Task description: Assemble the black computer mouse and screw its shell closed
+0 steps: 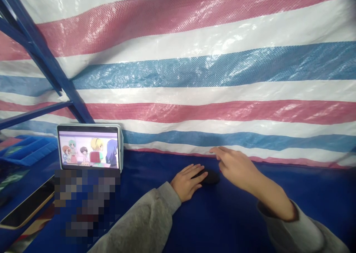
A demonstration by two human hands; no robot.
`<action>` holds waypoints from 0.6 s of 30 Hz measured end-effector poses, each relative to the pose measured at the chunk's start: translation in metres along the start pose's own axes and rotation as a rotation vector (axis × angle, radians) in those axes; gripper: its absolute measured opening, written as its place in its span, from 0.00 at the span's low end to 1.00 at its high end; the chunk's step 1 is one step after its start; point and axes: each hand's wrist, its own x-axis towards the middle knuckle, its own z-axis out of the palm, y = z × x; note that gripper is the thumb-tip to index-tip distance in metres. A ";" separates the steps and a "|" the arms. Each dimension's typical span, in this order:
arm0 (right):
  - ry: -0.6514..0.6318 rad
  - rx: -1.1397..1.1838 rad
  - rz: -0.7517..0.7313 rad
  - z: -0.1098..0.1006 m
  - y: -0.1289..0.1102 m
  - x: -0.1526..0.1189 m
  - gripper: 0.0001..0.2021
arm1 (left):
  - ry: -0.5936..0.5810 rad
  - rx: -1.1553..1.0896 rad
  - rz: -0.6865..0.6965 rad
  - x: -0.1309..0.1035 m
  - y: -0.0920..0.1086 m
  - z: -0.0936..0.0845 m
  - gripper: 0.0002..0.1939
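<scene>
Blue tabletop (205, 219), striped sheet (222, 112) behind. Dark mouse-like obj (210, 176) = landmark: L hand (189, 182) on its left end, palm down, fingers spread, not clenched; R hand (233, 167) just right, raised, index out, other fingers curled, grip unclear. Lit tablet (89, 149) well left of obj, phone (29, 203) further left.

- left hand (189, 182) palm-down, fingertips on dark object (210, 176)
- right hand (235, 167) just right of it, index pointing left
- tablet (89, 149) upright at left, cartoon playing
- phone (29, 201) near left, blue tray (30, 153) beyond
- striped tarp (194, 71) across far side
</scene>
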 end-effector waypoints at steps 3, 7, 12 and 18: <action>-0.017 -0.023 0.048 0.000 0.001 0.000 0.21 | 0.004 -0.005 0.001 0.000 0.000 0.000 0.21; 0.003 0.036 -0.064 0.000 -0.001 0.000 0.23 | 0.018 -0.002 -0.002 0.000 0.000 0.001 0.21; -0.008 0.023 0.039 0.001 0.001 0.001 0.19 | -0.001 0.005 -0.005 -0.001 0.000 0.000 0.22; 0.033 0.069 -0.091 0.001 -0.001 0.000 0.19 | 0.006 -0.010 -0.019 -0.001 -0.001 0.002 0.22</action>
